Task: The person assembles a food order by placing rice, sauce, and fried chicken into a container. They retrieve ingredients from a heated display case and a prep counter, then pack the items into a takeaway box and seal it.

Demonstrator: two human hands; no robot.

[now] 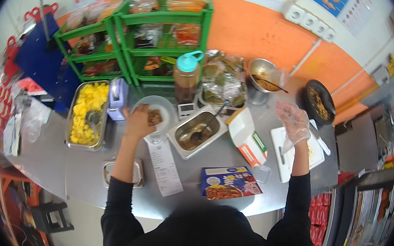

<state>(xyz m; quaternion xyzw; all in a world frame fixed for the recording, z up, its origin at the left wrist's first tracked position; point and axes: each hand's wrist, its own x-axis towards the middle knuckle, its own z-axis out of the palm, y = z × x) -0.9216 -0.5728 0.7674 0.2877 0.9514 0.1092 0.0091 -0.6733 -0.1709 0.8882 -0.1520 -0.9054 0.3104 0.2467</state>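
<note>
Head view: left hand, bare, fingers closed on rim of bowl. Bowl: white, round, on scale, holding brown food. Right hand, clear glove, fingers spread, empty, above board. Advice: steady bowl centred on scale; keep bare fingers off food.

Single fisheye view from the head, looking steeply down and forward at the grey surface, close enough for both forearms to enter from the lower edge; green rack and orange wall bending along the upper frame.
</note>
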